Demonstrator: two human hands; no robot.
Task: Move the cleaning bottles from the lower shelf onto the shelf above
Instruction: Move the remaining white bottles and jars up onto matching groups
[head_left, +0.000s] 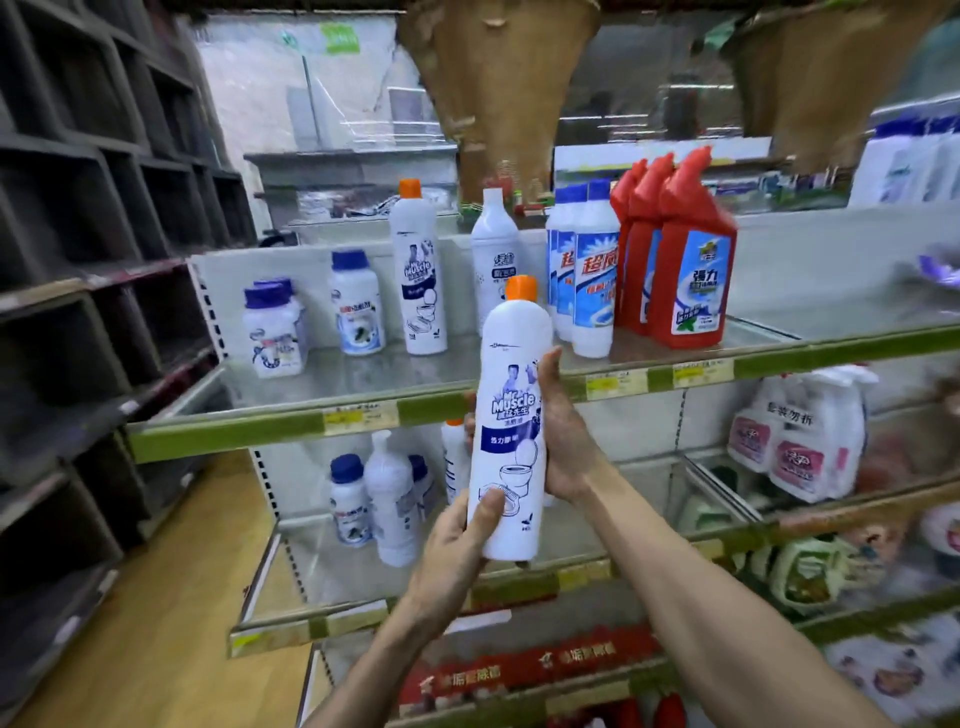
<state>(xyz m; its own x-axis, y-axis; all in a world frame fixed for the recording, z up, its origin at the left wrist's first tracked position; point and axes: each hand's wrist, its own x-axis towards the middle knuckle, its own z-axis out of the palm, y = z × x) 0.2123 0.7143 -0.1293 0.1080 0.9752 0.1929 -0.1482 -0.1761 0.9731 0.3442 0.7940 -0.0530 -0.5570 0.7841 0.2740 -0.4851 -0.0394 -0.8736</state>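
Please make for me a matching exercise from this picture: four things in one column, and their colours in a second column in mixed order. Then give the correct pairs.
Column 1
1. held bottle's cap
2. angled-neck bottles
3. spray bottles' labels
4. upper shelf's edge

Column 2
A. green
B. pink
C. orange
D. red

Pairs: 1-C, 2-D, 3-B, 4-A
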